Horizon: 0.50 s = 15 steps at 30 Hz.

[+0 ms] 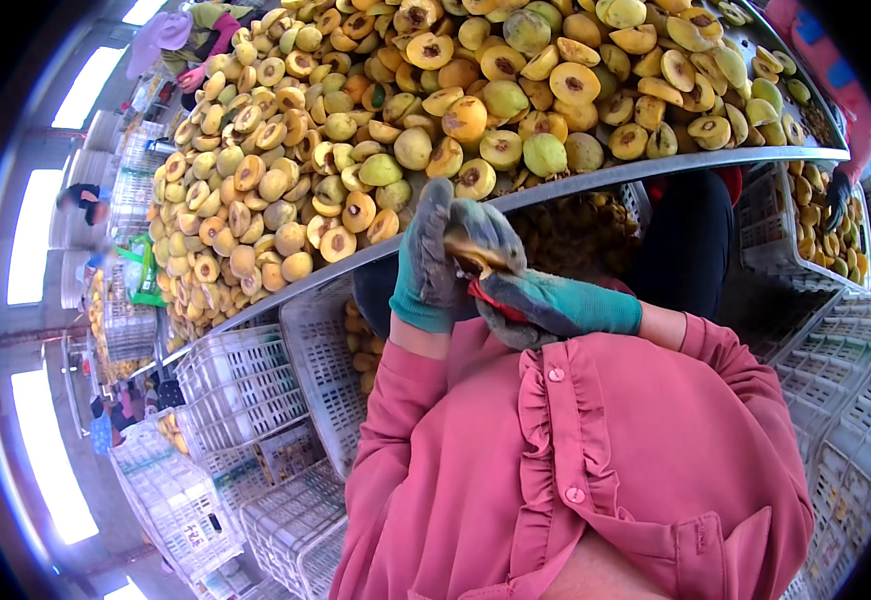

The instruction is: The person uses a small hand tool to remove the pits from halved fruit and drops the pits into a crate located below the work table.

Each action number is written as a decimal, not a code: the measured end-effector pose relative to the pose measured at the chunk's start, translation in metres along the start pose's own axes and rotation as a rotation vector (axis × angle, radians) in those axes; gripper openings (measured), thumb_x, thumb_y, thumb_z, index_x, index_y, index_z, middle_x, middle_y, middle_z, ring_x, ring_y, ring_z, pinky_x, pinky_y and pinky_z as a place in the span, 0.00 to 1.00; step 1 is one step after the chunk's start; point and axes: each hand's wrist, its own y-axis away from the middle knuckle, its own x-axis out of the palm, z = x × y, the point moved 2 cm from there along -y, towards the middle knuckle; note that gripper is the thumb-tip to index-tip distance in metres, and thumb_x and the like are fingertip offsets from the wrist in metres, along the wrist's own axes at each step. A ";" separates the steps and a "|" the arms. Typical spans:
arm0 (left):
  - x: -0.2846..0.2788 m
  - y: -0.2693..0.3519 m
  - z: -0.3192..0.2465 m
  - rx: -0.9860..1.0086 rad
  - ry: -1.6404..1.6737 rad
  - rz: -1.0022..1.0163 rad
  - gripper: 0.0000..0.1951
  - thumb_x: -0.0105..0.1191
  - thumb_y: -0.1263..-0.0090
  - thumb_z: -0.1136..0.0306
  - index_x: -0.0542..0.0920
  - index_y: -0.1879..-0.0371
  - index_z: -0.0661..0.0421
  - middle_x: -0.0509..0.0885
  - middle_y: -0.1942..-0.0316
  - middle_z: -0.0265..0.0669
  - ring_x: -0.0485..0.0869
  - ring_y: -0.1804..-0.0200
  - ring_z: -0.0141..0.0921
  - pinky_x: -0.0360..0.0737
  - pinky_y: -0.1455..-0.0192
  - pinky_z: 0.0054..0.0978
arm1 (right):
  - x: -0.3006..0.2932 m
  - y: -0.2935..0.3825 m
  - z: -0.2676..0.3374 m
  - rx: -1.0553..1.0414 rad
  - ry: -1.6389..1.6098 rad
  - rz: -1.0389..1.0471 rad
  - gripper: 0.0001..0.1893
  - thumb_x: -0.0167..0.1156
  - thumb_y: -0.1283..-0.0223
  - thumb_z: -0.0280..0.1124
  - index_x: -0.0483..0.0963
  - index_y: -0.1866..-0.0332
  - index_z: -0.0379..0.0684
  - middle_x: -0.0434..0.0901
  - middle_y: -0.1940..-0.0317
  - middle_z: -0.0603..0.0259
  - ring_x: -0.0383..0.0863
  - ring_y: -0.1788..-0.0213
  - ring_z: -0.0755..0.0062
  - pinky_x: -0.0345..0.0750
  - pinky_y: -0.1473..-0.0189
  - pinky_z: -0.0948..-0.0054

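Note:
My left hand (439, 255), in a teal and grey work glove, holds a halved yellow stone fruit (480, 251) at the near edge of the metal table (593, 178). In a matching glove, my right hand (548, 307) is closed around a red-handled tool (506, 300), whose tip meets the cut side of the fruit. The tool's working end is mostly hidden by the fruit and fingers. Beyond both hands lies a large heap of halved and whole stone fruit (375, 135), some with brown pits showing.
White plastic crates (244, 386) stand at the left, with more crates (818, 367) at the right. Under the table edge is a container of fruit (578, 232). A co-worker's gloved hand (839, 199) is over a fruit-filled crate (773, 225) at right. Another person (202, 37) is at upper left.

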 end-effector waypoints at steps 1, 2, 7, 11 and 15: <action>-0.004 -0.003 0.002 -0.011 0.054 -0.023 0.25 0.47 0.23 0.46 0.76 0.74 0.58 0.80 0.72 0.47 0.83 0.65 0.44 0.82 0.61 0.42 | -0.003 -0.003 0.004 0.055 0.017 -0.023 0.19 0.55 0.29 0.33 0.69 0.37 0.39 0.76 0.60 0.62 0.76 0.65 0.68 0.76 0.59 0.71; -0.009 -0.006 0.005 -0.024 0.111 -0.044 0.25 0.48 0.24 0.46 0.77 0.73 0.57 0.81 0.72 0.47 0.83 0.64 0.44 0.82 0.61 0.43 | -0.007 -0.007 0.011 0.058 0.019 -0.023 0.19 0.55 0.29 0.33 0.69 0.37 0.39 0.76 0.60 0.62 0.76 0.65 0.68 0.76 0.59 0.71; -0.077 0.024 -0.043 0.372 0.013 -0.341 0.23 0.48 0.23 0.48 0.81 0.63 0.59 0.86 0.59 0.48 0.85 0.56 0.44 0.84 0.47 0.42 | -0.019 -0.004 0.014 0.925 -1.004 0.053 0.28 0.44 0.23 0.57 0.73 0.67 0.41 0.67 0.81 0.72 0.61 0.84 0.87 0.60 0.81 0.82; -0.102 0.080 -0.091 0.618 -0.966 -0.776 0.20 0.47 0.21 0.59 0.81 0.51 0.67 0.86 0.57 0.44 0.85 0.56 0.32 0.82 0.47 0.29 | -0.020 0.001 0.008 0.945 -1.350 0.004 0.34 0.39 0.27 0.68 0.63 0.77 0.47 0.59 0.87 0.73 0.54 0.88 0.85 0.55 0.86 0.83; -0.075 0.051 -0.069 0.221 -1.117 -0.811 0.15 0.51 0.24 0.63 0.82 0.50 0.63 0.84 0.58 0.42 0.84 0.55 0.33 0.81 0.48 0.29 | -0.010 0.002 0.006 1.036 -1.374 -0.032 0.32 0.40 0.27 0.67 0.64 0.73 0.46 0.59 0.87 0.72 0.55 0.88 0.85 0.54 0.85 0.82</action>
